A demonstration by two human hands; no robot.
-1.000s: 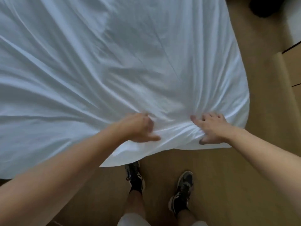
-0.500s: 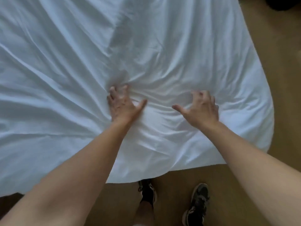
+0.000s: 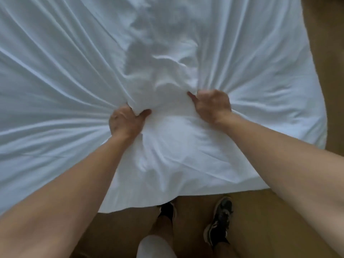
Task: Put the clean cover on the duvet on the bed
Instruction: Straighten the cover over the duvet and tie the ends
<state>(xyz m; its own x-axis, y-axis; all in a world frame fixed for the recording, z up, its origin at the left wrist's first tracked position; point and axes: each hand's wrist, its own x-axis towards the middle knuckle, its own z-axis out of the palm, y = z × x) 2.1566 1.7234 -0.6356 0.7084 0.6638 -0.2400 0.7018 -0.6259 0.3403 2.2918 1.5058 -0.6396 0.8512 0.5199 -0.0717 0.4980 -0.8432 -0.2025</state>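
The white duvet cover (image 3: 74, 75) spreads across the whole bed, its near edge hanging over the foot of the bed towards me. A lumpy bulk, which I take for the duvet (image 3: 163, 60) inside, shows as a bunched ridge running up the middle. My left hand (image 3: 126, 121) grips a fistful of the fabric left of centre. My right hand (image 3: 212, 105) grips another fistful to the right of it. Tight creases fan out from both fists. The bed itself is hidden under the cover.
A brown wooden floor (image 3: 279, 220) runs along the foot and the right side of the bed. My two dark shoes (image 3: 219, 220) stand on it just below the hanging cover edge.
Both hands lay spread flat on the cover half a second ago. Now their fingers have curled and bunched the fabric into two fists, with the cloth drawn taut around them.
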